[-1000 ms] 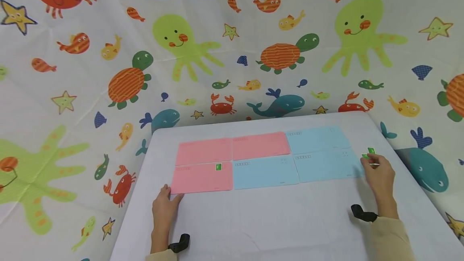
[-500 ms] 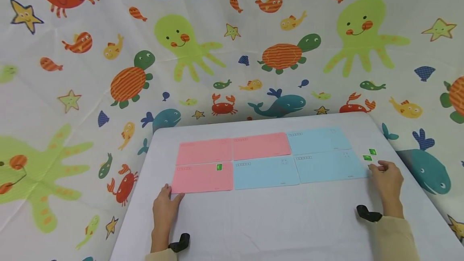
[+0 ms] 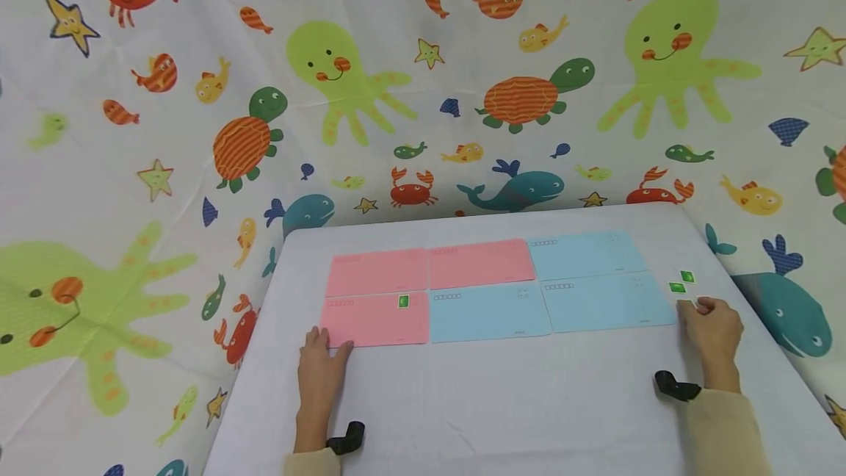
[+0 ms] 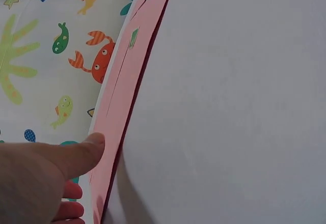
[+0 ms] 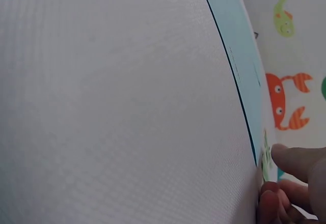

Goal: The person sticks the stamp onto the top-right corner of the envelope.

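Note:
My left hand (image 3: 320,373) rests at the lower left corner of the lower pink envelope (image 3: 377,329), its fingers extended. In the left wrist view the thumb (image 4: 84,155) lies over the envelope's surface, apart from the other fingers. That envelope bears a green stamp (image 3: 404,301) at its upper right. On the far right my right hand (image 3: 714,333) is low over the table beside two green stamps, one nearer (image 3: 677,288) and one farther (image 3: 687,277). A white-edged piece shows partly at its fingertips. The right wrist view shows a gap between thumb (image 5: 290,160) and bent fingers.
Two more pink envelopes, left (image 3: 377,272) and middle (image 3: 481,263), lie in the back row. Blue envelopes (image 3: 489,312) adjoin them in front and to the right (image 3: 611,303). The white table (image 3: 502,402) meets a cloth backdrop (image 3: 396,116) printed with sea animals.
My right hand has drawn back from the two loose green stamps, toward me and slightly right, uncovering them. The left hand stays at the pink envelope's corner. The head view has shifted slightly.

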